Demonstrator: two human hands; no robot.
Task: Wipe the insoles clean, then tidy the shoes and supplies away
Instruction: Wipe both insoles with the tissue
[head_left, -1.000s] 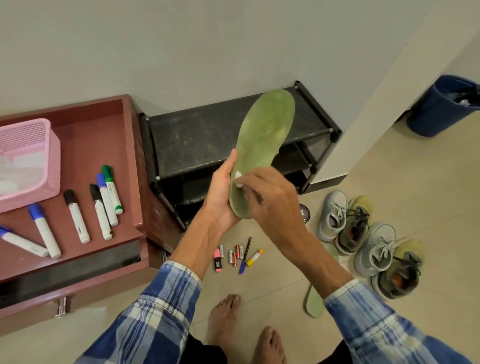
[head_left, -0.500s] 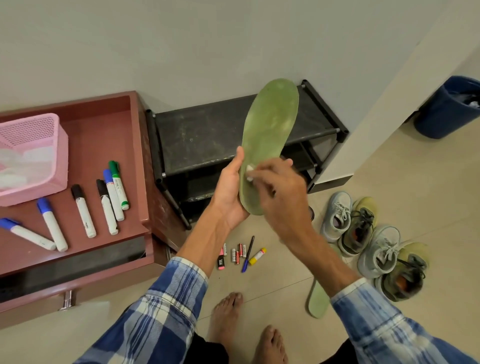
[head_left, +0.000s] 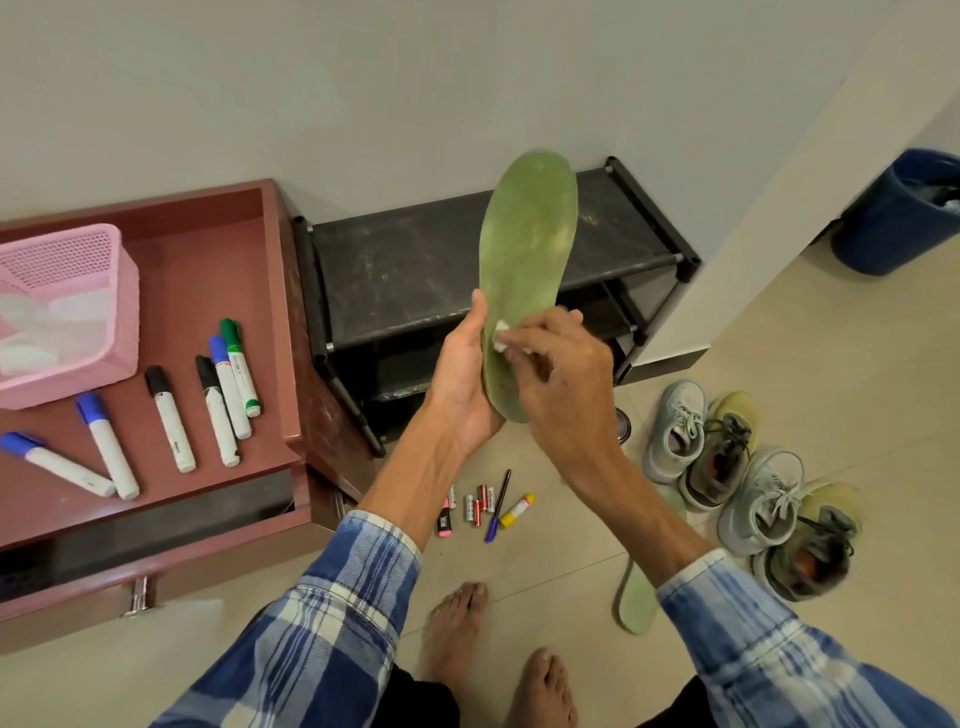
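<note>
My left hand (head_left: 464, 375) grips the heel end of a green insole (head_left: 527, 249), held upright in front of the black shoe rack (head_left: 410, 275). My right hand (head_left: 563, 382) pinches a small white wipe (head_left: 501, 335) and presses it against the insole's lower part. A second green insole (head_left: 638, 603) lies on the floor, partly hidden by my right arm. Two grey sneakers (head_left: 675, 426) and two yellow-green sneakers (head_left: 722, 452) stand in a row on the floor at the right.
A red-brown drawer unit (head_left: 218, 260) at the left carries a pink basket (head_left: 67, 312) and several markers (head_left: 228, 384). Batteries, a pen (head_left: 497, 506) and a glue stick lie on the floor. A blue bin (head_left: 898, 213) stands far right. My bare feet are below.
My right hand has slid the wipe a little up the insole. The insole and my left hand have stayed nearly in place, while the view shifted slightly.
</note>
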